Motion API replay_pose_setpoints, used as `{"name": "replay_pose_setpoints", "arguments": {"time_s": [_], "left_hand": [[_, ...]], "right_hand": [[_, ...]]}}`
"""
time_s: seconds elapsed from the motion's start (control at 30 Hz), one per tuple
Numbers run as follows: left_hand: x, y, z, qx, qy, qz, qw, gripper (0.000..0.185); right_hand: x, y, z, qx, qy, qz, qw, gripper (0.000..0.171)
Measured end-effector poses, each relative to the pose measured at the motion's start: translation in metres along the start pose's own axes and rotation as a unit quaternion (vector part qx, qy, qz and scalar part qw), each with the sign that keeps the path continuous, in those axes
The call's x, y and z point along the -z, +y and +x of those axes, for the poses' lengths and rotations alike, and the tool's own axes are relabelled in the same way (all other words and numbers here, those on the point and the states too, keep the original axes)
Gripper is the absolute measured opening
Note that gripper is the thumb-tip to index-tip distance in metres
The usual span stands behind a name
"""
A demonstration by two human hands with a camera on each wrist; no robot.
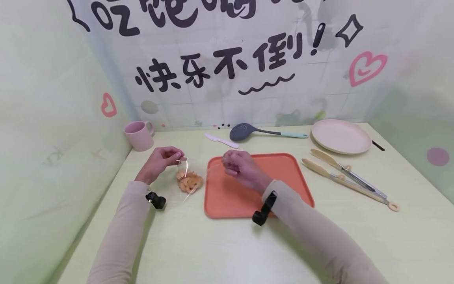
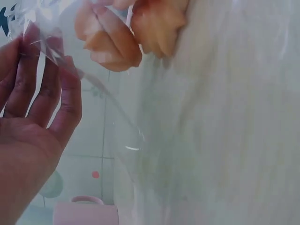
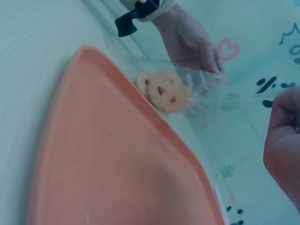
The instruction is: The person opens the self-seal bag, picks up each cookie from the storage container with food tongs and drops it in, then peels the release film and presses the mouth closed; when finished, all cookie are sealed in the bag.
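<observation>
I see a clear plastic bag (image 1: 191, 179) with pretzel-shaped biscuits (image 1: 189, 182) inside, lying on the table (image 1: 213, 244) just beside the left edge of the orange tray (image 1: 283, 177), and both hands are pulling its mouth apart. The left hand (image 1: 159, 161) has its fingers curled and pinches one lip of the film near the pink mug (image 1: 139, 135); the right hand (image 1: 239, 167) is half closed above the tray and pinches the other lip between thumb and fingers. I think the main risk is that the film is thin and slippery, so one lip can slide out of a pinch and the bag can drop shut. If the pull is too strong, the seam may tear suddenly and the biscuits may scatter on the table instead of staying in the bag. They look dry and brittle, with small holes, so I expect they break easily when they fall or are squeezed. The bag is glossy and wrinkled, almost invisible except for bright reflections. The tray is smooth matte plastic, rectangular with round corners and a low rim. Further away are beige tongs (image 1: 349, 177), a round pale plate (image 1: 340, 136), a dark slotted spoon (image 1: 248, 131) with a light handle, and a small white knife (image 1: 220, 140), all hard and smooth. The wall behind has a soft printed sheet.
</observation>
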State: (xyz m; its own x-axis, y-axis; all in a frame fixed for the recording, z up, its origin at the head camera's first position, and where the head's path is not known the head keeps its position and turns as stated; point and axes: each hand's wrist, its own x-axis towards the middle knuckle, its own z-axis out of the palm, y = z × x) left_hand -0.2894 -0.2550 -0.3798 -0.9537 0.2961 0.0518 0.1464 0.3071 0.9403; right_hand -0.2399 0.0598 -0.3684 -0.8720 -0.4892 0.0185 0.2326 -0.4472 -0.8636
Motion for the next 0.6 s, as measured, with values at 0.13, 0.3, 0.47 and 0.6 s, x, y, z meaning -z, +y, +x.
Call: {"name": "replay_pose_setpoints", "arguments": {"time_s": [0.13,0.3,0.47,0.6], "left_hand": [[0.005,-0.007,-0.003,-0.015,0.012,-0.037,0.9991,0.032],[0.011,-0.009,-0.007,-0.034,0.027,-0.082,0.9957,0.020],[0.015,-0.011,-0.011,-0.033,0.038,-0.107,0.9930,0.020],[0.015,-0.012,-0.010,-0.033,0.034,-0.109,0.9929,0.013]], "right_hand": [[0.015,-0.016,-0.023,0.012,-0.052,-0.029,0.998,0.028],[0.036,-0.030,-0.049,0.036,-0.112,-0.057,0.991,0.029],[0.062,-0.046,-0.076,0.060,-0.146,-0.097,0.983,0.034],[0.090,-0.070,-0.096,0.091,-0.199,-0.158,0.963,0.038]]}}
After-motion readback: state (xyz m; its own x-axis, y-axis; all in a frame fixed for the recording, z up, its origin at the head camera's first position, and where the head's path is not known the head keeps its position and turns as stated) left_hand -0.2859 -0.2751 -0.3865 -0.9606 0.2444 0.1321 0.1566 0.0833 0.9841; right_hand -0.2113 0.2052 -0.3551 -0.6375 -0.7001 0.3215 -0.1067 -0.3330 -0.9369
